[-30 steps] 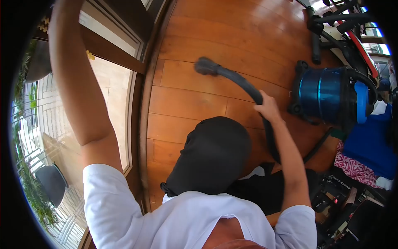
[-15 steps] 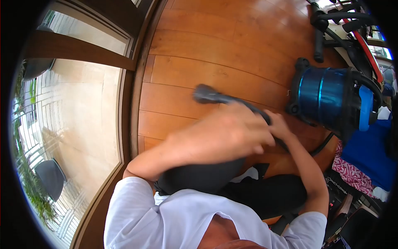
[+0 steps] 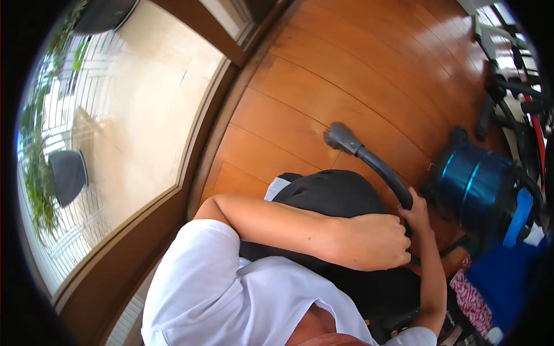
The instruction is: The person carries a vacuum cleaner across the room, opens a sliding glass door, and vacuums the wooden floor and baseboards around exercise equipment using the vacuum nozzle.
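Observation:
A black vacuum wand [image 3: 385, 173] with a round brush head [image 3: 340, 137] slants over the wooden floor, its bristles at or close to the boards. My right hand [image 3: 416, 212] is wrapped around the wand's lower end. My left hand [image 3: 369, 242] is closed in a fist beside it, back of the hand up. Its fingers curl where the dark vacuum hose runs down from the wand; most of the hose there is hidden. My bent knee in black trousers [image 3: 334, 193] lies just beyond my left forearm.
A blue vacuum canister [image 3: 476, 181] stands on the wooden floor [image 3: 323, 75] to the right. Past it are black and red equipment frames [image 3: 502, 86]. Blue cloth [image 3: 508, 277] and pink patterned fabric [image 3: 470, 294] lie at lower right. A glass door frame [image 3: 199, 161] borders the left.
The view has turned, so the floor and canister sit differently. My left hand has come down from above the wand to beside my right hand. The brush head shows further right.

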Action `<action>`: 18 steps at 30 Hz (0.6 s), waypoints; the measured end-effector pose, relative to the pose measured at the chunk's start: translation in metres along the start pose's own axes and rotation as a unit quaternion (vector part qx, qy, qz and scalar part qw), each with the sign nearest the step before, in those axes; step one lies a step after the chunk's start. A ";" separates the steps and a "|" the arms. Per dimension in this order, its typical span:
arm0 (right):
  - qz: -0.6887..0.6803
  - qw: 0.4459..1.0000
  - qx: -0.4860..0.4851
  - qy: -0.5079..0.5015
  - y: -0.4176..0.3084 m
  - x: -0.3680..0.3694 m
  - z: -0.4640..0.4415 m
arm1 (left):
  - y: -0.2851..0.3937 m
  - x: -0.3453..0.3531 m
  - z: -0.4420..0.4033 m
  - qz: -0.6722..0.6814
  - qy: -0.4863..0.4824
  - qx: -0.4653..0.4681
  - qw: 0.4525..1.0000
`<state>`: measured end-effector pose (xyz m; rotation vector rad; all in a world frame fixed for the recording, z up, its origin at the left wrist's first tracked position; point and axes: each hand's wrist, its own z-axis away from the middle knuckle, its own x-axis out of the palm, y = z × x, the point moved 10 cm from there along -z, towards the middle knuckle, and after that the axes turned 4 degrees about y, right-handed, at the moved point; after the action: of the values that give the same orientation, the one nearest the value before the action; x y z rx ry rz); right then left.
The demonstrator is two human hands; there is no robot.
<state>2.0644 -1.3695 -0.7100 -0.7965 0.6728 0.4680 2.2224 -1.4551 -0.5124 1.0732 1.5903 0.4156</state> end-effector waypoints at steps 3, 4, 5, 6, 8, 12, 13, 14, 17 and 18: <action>0.035 0.997 -0.053 0.034 -0.043 0.017 -0.023 | 0.001 -0.003 0.001 -0.009 0.017 0.004 1.000; 0.031 0.996 -0.072 0.046 -0.065 0.027 -0.039 | 0.002 -0.003 0.002 -0.009 0.020 0.008 1.000; 0.027 0.994 -0.090 0.059 -0.092 0.037 -0.063 | 0.001 -0.003 0.002 -0.006 0.023 0.003 1.000; 0.014 0.993 -0.098 0.057 -0.125 0.047 -0.081 | 0.001 -0.001 0.002 -0.003 0.027 0.001 1.000; 0.019 0.993 -0.109 0.050 -0.180 0.072 -0.118 | 0.002 0.003 0.002 -0.010 0.034 -0.001 0.999; 0.048 0.989 -0.132 0.044 -0.200 0.080 -0.124 | 0.004 0.001 0.006 -0.023 0.051 -0.002 0.998; 0.043 0.988 -0.146 0.035 -0.181 0.074 -0.118 | 0.005 -0.003 0.008 -0.019 0.062 -0.002 0.998; 0.055 0.989 -0.134 0.035 -0.153 0.062 -0.110 | 0.006 -0.008 0.010 -0.009 0.073 0.000 0.997; 0.038 0.997 -0.067 0.022 -0.077 0.021 -0.068 | 0.006 -0.021 0.016 0.014 0.094 0.007 0.995; 0.051 0.997 -0.062 0.017 -0.057 0.011 -0.054 | 0.005 -0.020 0.017 0.017 0.094 0.009 0.995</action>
<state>2.0872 -1.4450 -0.7169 -0.8907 0.7234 0.5940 2.2392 -1.4727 -0.5023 1.1034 1.7454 0.5392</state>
